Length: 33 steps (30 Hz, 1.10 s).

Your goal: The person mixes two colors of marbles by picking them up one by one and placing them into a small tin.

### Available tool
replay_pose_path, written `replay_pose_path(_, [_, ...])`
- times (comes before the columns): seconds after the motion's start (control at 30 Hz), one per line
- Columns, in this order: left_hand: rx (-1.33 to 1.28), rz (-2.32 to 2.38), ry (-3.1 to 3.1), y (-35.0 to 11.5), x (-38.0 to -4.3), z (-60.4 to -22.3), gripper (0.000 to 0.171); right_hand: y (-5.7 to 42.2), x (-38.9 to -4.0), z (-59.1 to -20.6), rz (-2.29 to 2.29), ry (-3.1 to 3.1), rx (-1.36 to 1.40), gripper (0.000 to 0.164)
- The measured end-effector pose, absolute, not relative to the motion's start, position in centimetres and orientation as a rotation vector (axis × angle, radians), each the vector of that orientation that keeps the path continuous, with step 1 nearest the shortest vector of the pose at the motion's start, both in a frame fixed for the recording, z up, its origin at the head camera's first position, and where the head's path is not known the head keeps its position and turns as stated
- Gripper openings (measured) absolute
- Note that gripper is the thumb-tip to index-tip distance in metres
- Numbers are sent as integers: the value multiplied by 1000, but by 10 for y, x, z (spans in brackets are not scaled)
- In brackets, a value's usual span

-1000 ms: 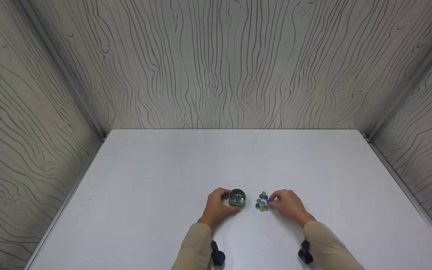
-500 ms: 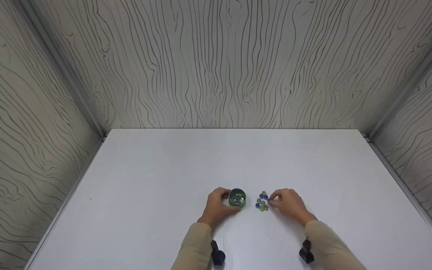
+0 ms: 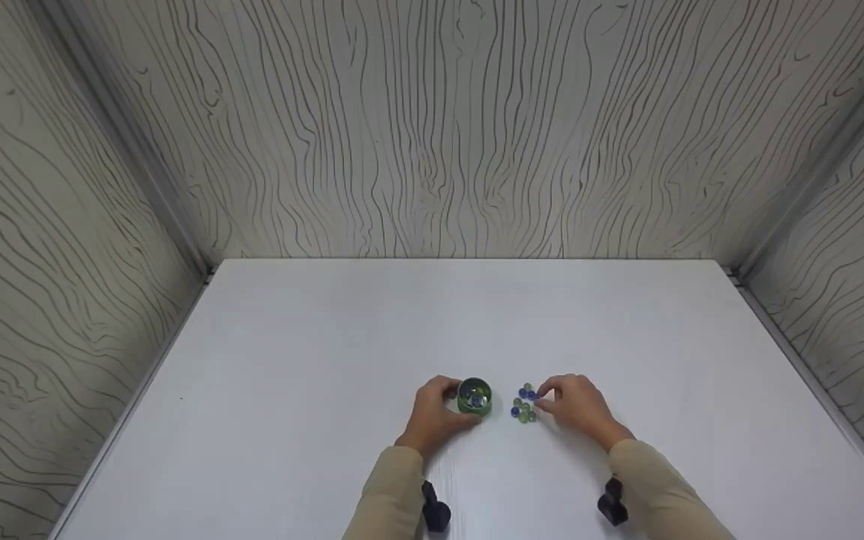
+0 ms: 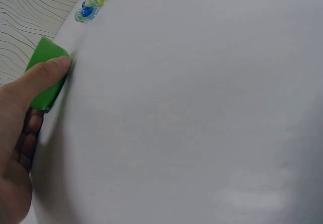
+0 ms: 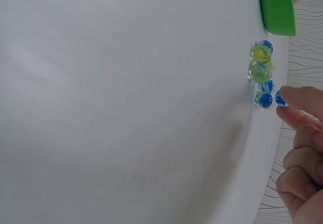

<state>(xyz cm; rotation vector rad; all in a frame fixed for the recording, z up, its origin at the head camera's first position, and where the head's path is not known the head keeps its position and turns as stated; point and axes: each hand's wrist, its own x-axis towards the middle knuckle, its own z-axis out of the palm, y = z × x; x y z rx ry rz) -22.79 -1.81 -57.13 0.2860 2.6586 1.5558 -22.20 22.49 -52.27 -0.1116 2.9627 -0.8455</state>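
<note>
My left hand (image 3: 432, 412) grips a small green cup (image 3: 486, 409) standing on the white table. Its thumb lies along the near side of the cup (image 4: 43, 94) in the left wrist view. Glass marbles, some blue and some yellow-green, are visible inside the cup. Thumb and forefinger of my right hand (image 3: 580, 406) pinch a blue marble (image 5: 279, 99), held slightly above the table. Just left of those fingertips lies a loose group of blue and yellow-green marbles (image 5: 261, 73), between the hand and the cup.
The white table (image 3: 312, 337) runs back to a wood-grain patterned wall (image 3: 432, 135). Similar panels stand at left and right. Black devices (image 3: 436, 514) are strapped at both wrists, over beige sleeves (image 3: 387, 495).
My right hand has risen slightly and shifted a little away from me, with the blue marble between its fingertips. My left hand and the cup stay in place.
</note>
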Motion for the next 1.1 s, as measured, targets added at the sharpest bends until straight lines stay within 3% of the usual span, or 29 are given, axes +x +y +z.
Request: replay_pose_path(1.1, [263,1554,2670,-17,-229,-578,53,192,-225,-514,-903,2946,-206,9])
